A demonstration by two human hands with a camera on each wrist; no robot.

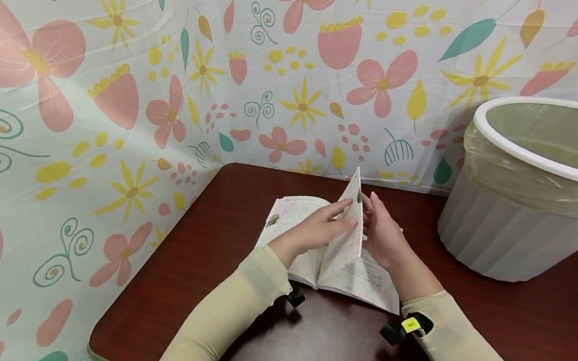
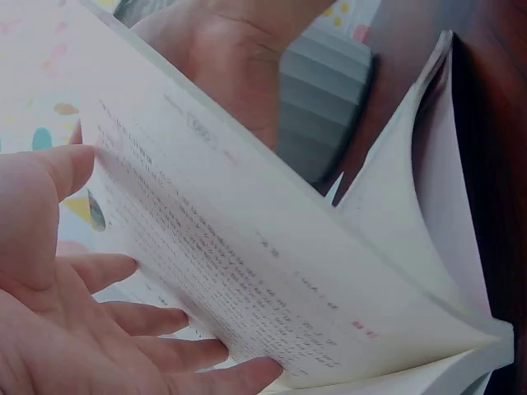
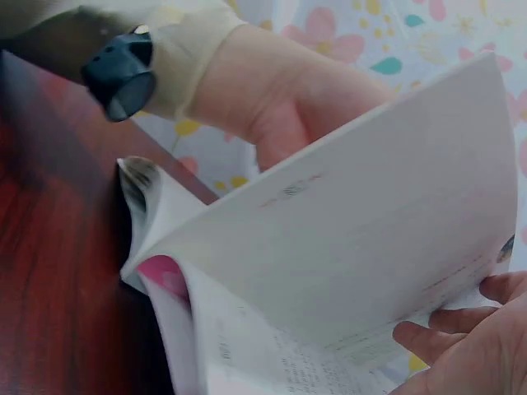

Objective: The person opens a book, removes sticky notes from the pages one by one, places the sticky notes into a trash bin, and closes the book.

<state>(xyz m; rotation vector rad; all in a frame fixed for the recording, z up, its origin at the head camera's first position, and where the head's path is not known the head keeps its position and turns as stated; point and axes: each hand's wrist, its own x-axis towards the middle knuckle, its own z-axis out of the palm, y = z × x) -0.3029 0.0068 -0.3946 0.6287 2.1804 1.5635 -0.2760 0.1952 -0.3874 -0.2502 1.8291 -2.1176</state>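
An open book (image 1: 294, 208) with printed pages lies on the dark red table, and a section of its pages (image 1: 346, 246) stands upright from the spine. On the left side of that section, my left hand (image 1: 316, 229) touches the paper with its fingers spread and fairly straight, as the left wrist view shows. My right hand (image 1: 386, 235) is on the other side, its fingertips close against the raised pages near their outer edge. The right wrist view shows the relaxed fingers (image 3: 461, 321) of the right hand by the standing page (image 3: 370, 214).
A grey ribbed bin (image 1: 502, 222) with a white rim and a bag lining stands on the table at right. Behind and to the left hangs a flower-patterned sheet (image 1: 277, 76). The table (image 1: 183, 274) has a rounded front left corner. Black wrist cameras (image 1: 393, 331) sit below both sleeves.
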